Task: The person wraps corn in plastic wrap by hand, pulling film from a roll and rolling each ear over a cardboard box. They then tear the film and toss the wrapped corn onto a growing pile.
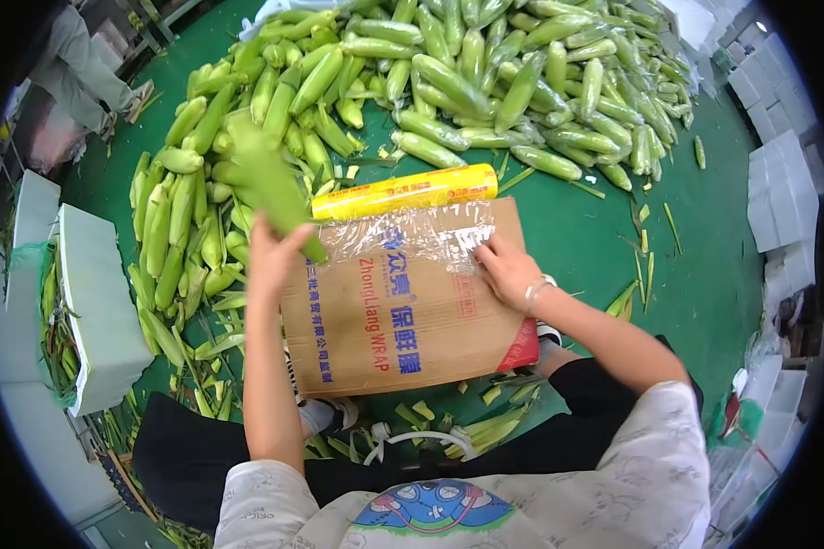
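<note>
My left hand [277, 258] is closed round the lower end of a green ear of corn [270, 178], blurred by motion and tilted above the left edge of a cardboard box [339, 311]. A sheet of clear plastic wrap [403, 240] lies over the box's far part, drawn from a yellow roll of wrap [407, 192] along its far edge. At the sheet's right side, my right hand [508, 270] has its fingers pinched together on the film.
Unwrapped corn ears [178, 220] are heaped at the left, beside a pile of film-wrapped ears [522, 91] at the back. A white foam box [101, 302] stands left, more foam boxes [783, 192] right. Husk scraps [494, 430] litter the green floor. Another person's legs [78, 69] show far left.
</note>
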